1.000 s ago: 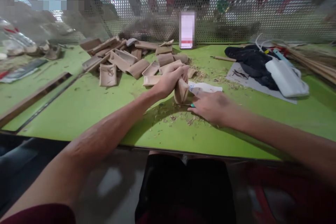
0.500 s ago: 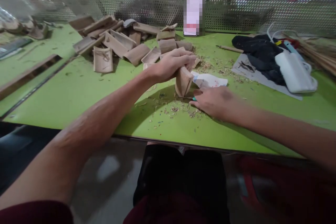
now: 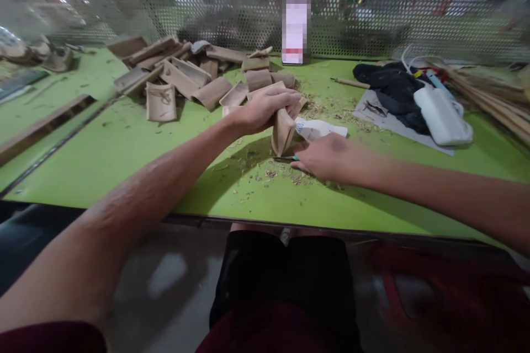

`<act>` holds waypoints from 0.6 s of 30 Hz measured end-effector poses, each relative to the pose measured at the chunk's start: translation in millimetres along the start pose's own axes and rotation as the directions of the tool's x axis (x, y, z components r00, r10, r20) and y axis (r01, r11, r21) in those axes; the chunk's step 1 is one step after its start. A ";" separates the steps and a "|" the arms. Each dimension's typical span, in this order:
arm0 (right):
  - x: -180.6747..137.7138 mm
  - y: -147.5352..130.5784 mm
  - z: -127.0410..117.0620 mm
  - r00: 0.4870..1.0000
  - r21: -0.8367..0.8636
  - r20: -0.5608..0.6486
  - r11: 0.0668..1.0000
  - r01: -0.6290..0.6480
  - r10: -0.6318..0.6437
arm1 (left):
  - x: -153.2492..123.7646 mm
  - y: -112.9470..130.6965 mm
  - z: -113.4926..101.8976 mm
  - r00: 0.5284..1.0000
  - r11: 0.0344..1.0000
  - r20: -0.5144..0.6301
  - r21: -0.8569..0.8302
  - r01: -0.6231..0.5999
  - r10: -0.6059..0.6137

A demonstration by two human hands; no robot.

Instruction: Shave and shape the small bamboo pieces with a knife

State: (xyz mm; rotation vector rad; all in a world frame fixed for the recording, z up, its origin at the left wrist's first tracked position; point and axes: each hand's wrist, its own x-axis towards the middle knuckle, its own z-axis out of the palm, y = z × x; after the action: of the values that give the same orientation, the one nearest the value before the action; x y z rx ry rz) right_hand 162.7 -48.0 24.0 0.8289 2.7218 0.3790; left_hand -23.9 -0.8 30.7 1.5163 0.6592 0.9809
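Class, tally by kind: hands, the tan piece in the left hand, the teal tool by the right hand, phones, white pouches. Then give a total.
Hands: 2 (left hand, right hand)
Piece: 1
Tool: 1
Phone: 1
Pouch: 1
Total: 6

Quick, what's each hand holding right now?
Left hand: closed on a curved wooden piece, stood on end.
Right hand: closed on a small teal-handled tool at its base.

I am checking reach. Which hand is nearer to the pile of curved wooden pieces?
Left. The left hand grips an upright piece right at the near edge of the pile; the right hand lies closer to the person, apart from it.
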 end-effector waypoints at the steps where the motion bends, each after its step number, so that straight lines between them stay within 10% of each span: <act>1: -1.9 1.5 5.8 0.999 0.008 -0.039 1.000 -0.002 0.002 | -0.1 -0.1 0.9 1.000 1.000 0.004 -0.004 -0.006 0.006; 18: -0.5 5.8 11.7 0.994 0.013 -0.110 1.000 -0.020 0.021 | -4.5 1.3 -11.1 1.000 1.000 -0.019 0.024 -0.014 0.014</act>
State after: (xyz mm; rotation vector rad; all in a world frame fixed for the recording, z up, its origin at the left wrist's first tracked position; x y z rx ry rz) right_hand 169.8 -41.6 15.1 0.8644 2.8212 0.4257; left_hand -35.8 0.8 30.9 1.5363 0.6768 1.0020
